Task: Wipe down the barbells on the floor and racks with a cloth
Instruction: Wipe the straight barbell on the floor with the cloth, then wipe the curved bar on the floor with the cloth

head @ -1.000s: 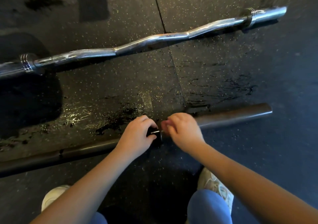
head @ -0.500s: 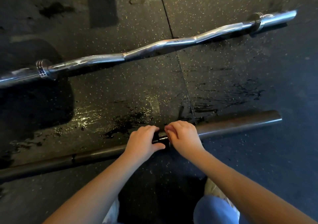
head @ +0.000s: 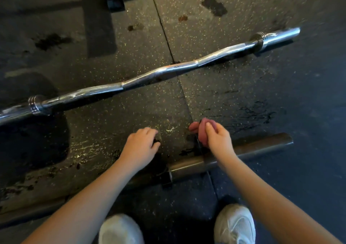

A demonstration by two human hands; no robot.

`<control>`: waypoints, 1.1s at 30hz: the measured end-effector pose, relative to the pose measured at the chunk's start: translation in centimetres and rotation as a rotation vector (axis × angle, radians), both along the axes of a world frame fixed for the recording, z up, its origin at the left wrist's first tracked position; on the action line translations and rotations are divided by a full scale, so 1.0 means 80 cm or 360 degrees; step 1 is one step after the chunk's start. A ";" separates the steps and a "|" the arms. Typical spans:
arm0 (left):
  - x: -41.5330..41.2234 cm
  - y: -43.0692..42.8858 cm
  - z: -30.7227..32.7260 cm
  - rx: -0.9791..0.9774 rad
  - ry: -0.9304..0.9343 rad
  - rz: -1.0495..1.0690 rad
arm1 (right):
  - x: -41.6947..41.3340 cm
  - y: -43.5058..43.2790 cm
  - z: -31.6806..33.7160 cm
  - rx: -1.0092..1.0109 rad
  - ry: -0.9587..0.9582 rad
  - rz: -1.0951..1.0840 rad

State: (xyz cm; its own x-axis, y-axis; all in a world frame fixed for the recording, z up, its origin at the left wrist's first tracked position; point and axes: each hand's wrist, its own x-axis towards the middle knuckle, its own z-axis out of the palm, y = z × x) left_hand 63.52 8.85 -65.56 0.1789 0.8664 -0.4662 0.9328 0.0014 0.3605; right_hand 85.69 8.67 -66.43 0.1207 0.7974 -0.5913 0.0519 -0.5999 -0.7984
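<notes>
A dark barbell (head: 243,153) lies on the rubber floor in front of my feet, its thick sleeve to the right and its shaft running off to the lower left. Farther away lies a chrome curl bar (head: 159,71). My left hand (head: 140,146) hovers above the dark bar's collar, fingers curled around a small dark object that I cannot make out. My right hand (head: 217,140) is held over the sleeve, pinching a pinkish wad (head: 203,133) that looks like a cloth, with a thin dark strip hanging from it.
Wet patches (head: 249,112) glisten on the speckled black floor mat between the two bars. A mat seam (head: 179,82) runs away from me. My white shoes (head: 235,225) stand just behind the dark bar. A dark post base (head: 97,19) rises at the top left.
Both hands were together on the dark barbell's collar. They have lifted off it and moved apart, the right one now holding up the pinkish wad. The view has tilted down toward my shoes.
</notes>
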 end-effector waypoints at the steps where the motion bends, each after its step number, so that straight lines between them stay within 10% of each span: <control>1: 0.001 0.013 -0.002 0.0059 0.0000 0.0013 | 0.010 0.009 0.002 0.0013 0.0029 -0.0024; 15: 0.070 0.126 0.039 -0.0013 -0.0081 0.0183 | 0.105 0.092 0.026 -0.0074 0.0330 -0.0330; 33: 0.171 0.157 0.363 -0.0430 -0.0187 0.0135 | 0.189 0.140 0.372 -0.0586 0.0210 -0.0624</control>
State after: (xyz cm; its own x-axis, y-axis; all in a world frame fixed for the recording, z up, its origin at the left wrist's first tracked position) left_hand 77.17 21.45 -36.54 0.1776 0.7279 -0.6623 0.8770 0.1882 0.4421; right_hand 100.82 19.85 -36.64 0.2727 0.4453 -0.8528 -0.3177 -0.7950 -0.5167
